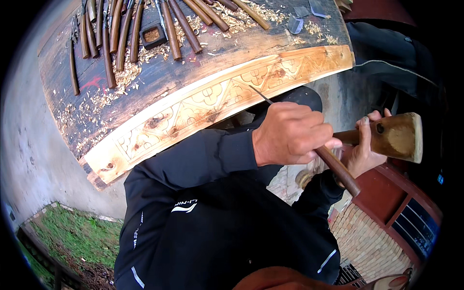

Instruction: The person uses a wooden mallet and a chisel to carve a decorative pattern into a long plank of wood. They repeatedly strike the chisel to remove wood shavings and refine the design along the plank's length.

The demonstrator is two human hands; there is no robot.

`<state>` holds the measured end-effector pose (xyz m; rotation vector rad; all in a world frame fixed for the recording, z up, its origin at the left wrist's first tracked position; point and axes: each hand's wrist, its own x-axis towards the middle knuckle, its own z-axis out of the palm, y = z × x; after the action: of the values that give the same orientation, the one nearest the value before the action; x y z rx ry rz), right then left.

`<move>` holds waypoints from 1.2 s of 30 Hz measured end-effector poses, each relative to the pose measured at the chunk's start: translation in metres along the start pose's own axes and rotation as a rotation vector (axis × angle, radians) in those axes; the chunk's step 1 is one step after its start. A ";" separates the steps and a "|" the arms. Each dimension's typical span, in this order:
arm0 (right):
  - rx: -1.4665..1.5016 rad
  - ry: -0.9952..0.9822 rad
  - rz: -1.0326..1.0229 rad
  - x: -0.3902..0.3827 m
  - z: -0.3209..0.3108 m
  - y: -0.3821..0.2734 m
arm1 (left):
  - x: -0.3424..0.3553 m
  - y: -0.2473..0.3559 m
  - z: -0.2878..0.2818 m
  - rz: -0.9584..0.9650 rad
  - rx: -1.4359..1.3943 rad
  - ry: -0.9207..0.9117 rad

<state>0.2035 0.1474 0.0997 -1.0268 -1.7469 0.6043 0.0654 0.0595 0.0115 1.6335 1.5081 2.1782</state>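
My left hand (292, 133) is closed on a wooden-handled chisel (338, 171), whose thin blade reaches up-left to a long pale board (193, 108). Its tip is at the penciled or cut pattern of arches and flower shapes on that board, though I cannot tell whether it touches. My right hand (360, 157) grips the neck of a wooden mallet (396, 137) to the right of the chisel, with the broad head raised beside the chisel handle. The board lies along the near edge of a dark, worn wooden bench (67, 113).
Several chisels (116, 34) and a small dark box (152, 35) lie among shavings at the back of the bench, near clear plastic pieces (295, 24). Dark cloth (391, 53) with a cord is at right. Grass (67, 232) and red-brown woodwork (372, 188) show below.
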 end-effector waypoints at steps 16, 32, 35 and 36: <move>0.218 -0.371 0.593 -0.038 0.009 0.080 | 0.050 -0.038 -0.098 -0.392 -0.534 0.459; 0.123 -0.371 0.529 -0.047 0.006 0.094 | 0.040 -0.052 -0.079 -0.722 -0.584 0.271; 0.120 -0.385 0.531 -0.046 0.007 0.090 | 0.044 -0.054 -0.070 -0.701 -0.466 0.355; 0.118 -0.392 0.533 -0.046 0.007 0.088 | 0.044 -0.056 -0.069 -0.684 -0.441 0.382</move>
<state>0.2363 0.1541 0.0057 -1.3674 -1.7352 1.3018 -0.0333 0.0669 0.0064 0.4859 1.2513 2.2284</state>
